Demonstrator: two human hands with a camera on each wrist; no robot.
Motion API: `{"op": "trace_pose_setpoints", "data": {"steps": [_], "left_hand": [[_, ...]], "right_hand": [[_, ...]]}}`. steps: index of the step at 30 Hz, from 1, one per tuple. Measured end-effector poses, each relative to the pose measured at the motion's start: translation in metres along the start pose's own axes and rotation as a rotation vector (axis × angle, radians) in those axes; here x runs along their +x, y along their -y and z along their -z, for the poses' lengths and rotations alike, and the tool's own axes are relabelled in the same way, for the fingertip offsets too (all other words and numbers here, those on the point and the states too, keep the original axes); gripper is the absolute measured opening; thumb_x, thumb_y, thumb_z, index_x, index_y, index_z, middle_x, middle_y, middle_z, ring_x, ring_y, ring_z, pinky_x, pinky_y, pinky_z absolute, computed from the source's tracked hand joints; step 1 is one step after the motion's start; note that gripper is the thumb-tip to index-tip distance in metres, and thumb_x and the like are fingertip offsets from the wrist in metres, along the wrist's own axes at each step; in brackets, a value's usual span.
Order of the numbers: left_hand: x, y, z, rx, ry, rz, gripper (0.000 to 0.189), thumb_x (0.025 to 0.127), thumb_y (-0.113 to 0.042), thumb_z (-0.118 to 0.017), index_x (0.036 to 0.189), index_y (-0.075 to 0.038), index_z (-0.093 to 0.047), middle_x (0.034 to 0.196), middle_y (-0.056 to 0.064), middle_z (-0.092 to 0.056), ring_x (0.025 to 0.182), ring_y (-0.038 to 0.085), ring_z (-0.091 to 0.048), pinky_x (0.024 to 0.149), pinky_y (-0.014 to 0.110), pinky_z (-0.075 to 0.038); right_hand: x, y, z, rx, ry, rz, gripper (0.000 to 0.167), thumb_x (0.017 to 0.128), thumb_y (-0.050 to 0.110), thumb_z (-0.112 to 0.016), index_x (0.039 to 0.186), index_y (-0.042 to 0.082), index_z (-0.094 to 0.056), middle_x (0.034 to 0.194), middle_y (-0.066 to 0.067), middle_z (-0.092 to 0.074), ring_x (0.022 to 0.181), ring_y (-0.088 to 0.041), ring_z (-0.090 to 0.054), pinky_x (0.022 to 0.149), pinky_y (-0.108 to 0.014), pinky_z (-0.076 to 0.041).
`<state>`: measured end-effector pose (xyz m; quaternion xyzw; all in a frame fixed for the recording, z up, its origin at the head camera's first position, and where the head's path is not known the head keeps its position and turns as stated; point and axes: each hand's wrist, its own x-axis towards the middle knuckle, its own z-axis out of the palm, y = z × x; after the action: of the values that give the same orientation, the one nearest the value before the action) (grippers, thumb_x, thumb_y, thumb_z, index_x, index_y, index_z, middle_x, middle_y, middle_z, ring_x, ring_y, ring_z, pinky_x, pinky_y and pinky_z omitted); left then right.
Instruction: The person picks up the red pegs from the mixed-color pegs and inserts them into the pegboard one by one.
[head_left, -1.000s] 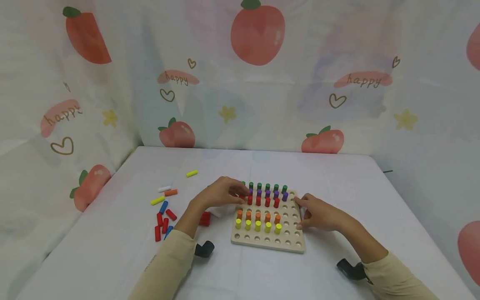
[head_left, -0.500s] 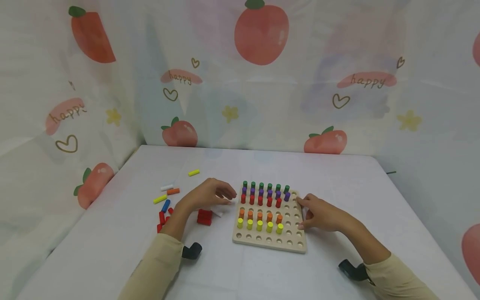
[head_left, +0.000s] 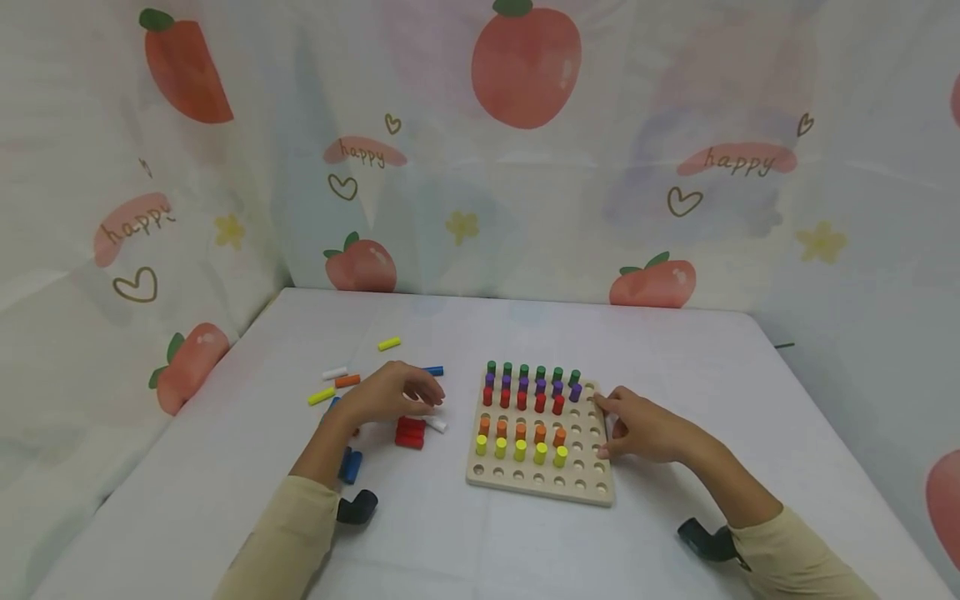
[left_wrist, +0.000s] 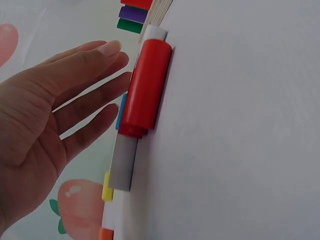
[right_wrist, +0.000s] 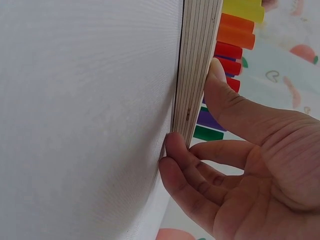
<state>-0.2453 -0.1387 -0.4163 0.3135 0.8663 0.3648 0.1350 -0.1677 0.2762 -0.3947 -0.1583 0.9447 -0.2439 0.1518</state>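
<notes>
1. On desk [head_left: 517, 550] w/ white cloth, just R of centre: square pegboard of pale layered wood [head_left: 547, 490], lying flat, w/ rows of round holes.
2. Upright in pegboard, far to near: 6 slim green pegs [head_left: 524, 372], 6 purple pegs [head_left: 540, 387], 5 red pegs [head_left: 522, 401], then, past a row of bare holes, 5 orange pegs [head_left: 521, 432] and 5 yellow pegs [head_left: 521, 451].
3. At pegboard's R edge: right hand [head_left: 637, 427], gripping rim w/ thumb and curled fingers, thumb nearer body, fingers toward far corner.
4. L of pegboard, well apart from it: left hand [head_left: 393, 392], fingers loosely spread, thumb apart.
5. Just beside L fingertips: glossy red cylinders [head_left: 409, 433] lying together; can't tell if touched. White cylinder [head_left: 437, 425] alongside, blue cylinder [head_left: 433, 371] just past fingers.
6. Farther L: second white cylinder [head_left: 334, 373], orange cylinder [head_left: 347, 381], yellow cylinder [head_left: 322, 396], all near one another. Second yellow cylinder [head_left: 389, 343] toward far side.
7. By L forearm: pair of blue cylinders [head_left: 355, 468], partly hidden.
8. Near both wrists: black angled mounts [head_left: 360, 506], plus tan sleeves [head_left: 281, 542].
9. Behind desk: pale backdrop cloth [head_left: 562, 217] w/ peaches, flowers, hearts, "happy".
</notes>
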Motion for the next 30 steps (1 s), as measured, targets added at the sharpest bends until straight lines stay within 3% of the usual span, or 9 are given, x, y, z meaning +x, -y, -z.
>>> {"op": "trace_pose_setpoints", "data": {"steps": [10, 22, 30], "left_hand": [[-0.019, 0.008, 0.003, -0.036, -0.052, 0.036, 0.020, 0.092, -0.010, -0.079, 0.112, -0.012, -0.077, 0.100, -0.008, -0.073, 0.097, 0.015, -0.068, 0.088, 0.035, -0.057], [-0.025, 0.020, 0.003, -0.047, -0.058, 0.012, 0.018, 0.092, -0.013, -0.081, 0.110, -0.014, -0.078, 0.100, -0.009, -0.073, 0.096, 0.015, -0.068, 0.086, 0.034, -0.057], [-0.029, 0.021, 0.008, -0.038, -0.055, 0.039, 0.019, 0.092, -0.017, -0.081, 0.110, -0.016, -0.078, 0.102, -0.008, -0.073, 0.097, 0.016, -0.068, 0.085, 0.035, -0.058]], "right_hand": [[0.001, -0.002, -0.001, -0.008, 0.002, 0.008, 0.089, 0.083, 0.027, -0.088, 0.150, -0.012, -0.042, 0.110, -0.011, -0.050, 0.085, -0.018, -0.051, 0.064, -0.027, -0.048], [0.001, -0.001, -0.001, 0.004, 0.008, 0.002, 0.089, 0.083, 0.026, -0.088, 0.150, -0.011, -0.042, 0.110, -0.011, -0.050, 0.084, -0.018, -0.051, 0.064, -0.027, -0.049], [0.001, 0.000, 0.000, 0.000, 0.004, 0.007, 0.089, 0.083, 0.026, -0.088, 0.150, -0.012, -0.042, 0.109, -0.011, -0.050, 0.084, -0.019, -0.051, 0.063, -0.028, -0.049]]}}
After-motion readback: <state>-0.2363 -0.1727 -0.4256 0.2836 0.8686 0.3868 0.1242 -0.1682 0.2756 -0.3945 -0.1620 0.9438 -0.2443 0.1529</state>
